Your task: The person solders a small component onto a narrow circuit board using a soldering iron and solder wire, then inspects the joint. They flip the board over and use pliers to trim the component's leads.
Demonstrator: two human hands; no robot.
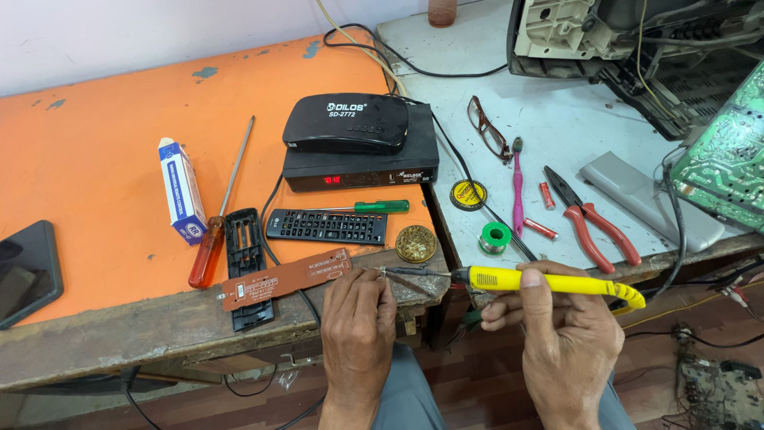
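My right hand (557, 330) grips a yellow soldering iron (541, 281), its metal tip pointing left toward my left hand (358, 318). My left hand's fingers are pinched at the table's front edge, where the tip meets them; whatever they hold is too small to make out. Just left of that hand lies a brown remote circuit board (282, 279) across a black remote back cover (245, 263). The remote's black keypad front (326, 227) lies behind it, beside a round brass tin (416, 243).
Two stacked black set-top boxes (358, 143), a green-handled screwdriver (374, 207), an orange-handled screwdriver (215, 231), a small box (183, 191) and a phone (28, 271) sit on the orange table (95, 143). The grey bench holds a solder spool (494, 236), red pliers (593, 223), glasses (489, 127), a toothbrush (517, 187).
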